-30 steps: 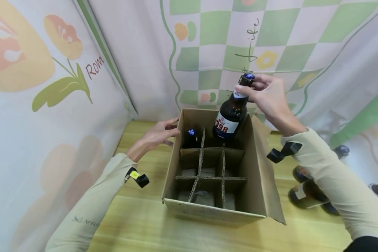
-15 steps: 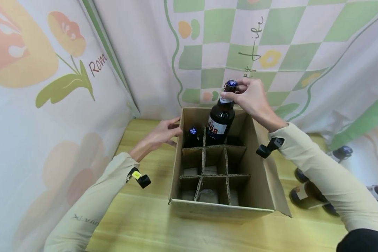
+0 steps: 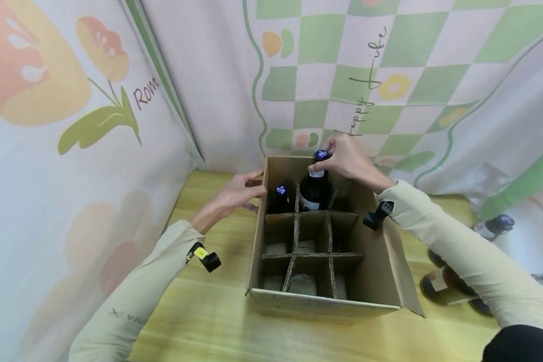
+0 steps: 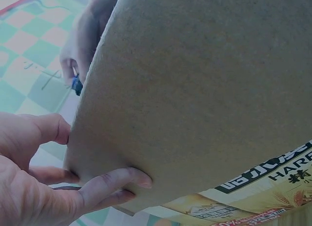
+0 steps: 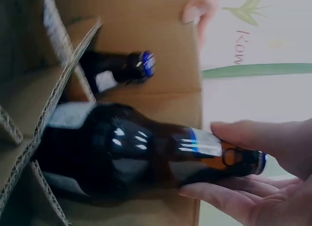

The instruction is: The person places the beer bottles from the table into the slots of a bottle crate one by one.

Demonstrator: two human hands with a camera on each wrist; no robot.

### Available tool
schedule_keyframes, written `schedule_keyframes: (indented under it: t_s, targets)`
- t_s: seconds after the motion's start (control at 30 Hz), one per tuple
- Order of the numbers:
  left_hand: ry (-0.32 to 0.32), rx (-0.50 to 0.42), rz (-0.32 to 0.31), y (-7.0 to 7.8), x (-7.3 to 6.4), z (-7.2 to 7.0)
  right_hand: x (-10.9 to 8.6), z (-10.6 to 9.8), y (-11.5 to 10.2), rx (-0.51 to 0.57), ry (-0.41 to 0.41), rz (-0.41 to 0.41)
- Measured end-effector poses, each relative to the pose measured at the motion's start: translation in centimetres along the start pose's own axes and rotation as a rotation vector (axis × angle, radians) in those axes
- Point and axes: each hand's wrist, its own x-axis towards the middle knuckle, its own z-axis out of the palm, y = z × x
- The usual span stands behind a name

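Note:
My right hand (image 3: 346, 158) grips a brown beer bottle (image 3: 315, 192) by its neck, just below the blue cap. The bottle stands upright, partly lowered into the back middle compartment of the divided cardboard box (image 3: 323, 301). In the right wrist view, fingers and thumb hold either side of the neck of this bottle (image 5: 126, 148). A second beer bottle (image 3: 281, 198) sits in the back left compartment. My left hand (image 3: 231, 196) holds the box's left wall near the back corner. In the left wrist view, the fingers (image 4: 122, 179) press on its outer side.
Several more beer bottles (image 3: 448, 286) are on the right, partly hidden by my right sleeve; some lie on their sides. The box's right flap (image 3: 402, 274) is folded outward. Printed curtains (image 3: 362, 60) hang behind the wooden tabletop (image 3: 199, 322).
My right hand has carried the bottle left and down, from above the box into the back middle compartment. My left hand has kept its place on the box wall.

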Motion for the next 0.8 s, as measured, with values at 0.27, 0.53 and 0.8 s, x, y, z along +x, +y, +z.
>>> schedule_keyframes:
  t_s: [0.27,0.53,0.8]
  targets:
    - [-0.002,-0.008,-0.002,0.0,0.1,0.0,1.5,1.7,0.7,-0.119,-0.165,-0.054]
    - [0.012,0.012,-0.005,0.4,0.2,-0.1,1.8,2.9,1.1,-0.156,-0.235,-0.125]
    - [0.003,0.01,-0.006,0.2,-0.1,0.0,1.3,3.8,1.7,-0.149,-0.39,-0.137]
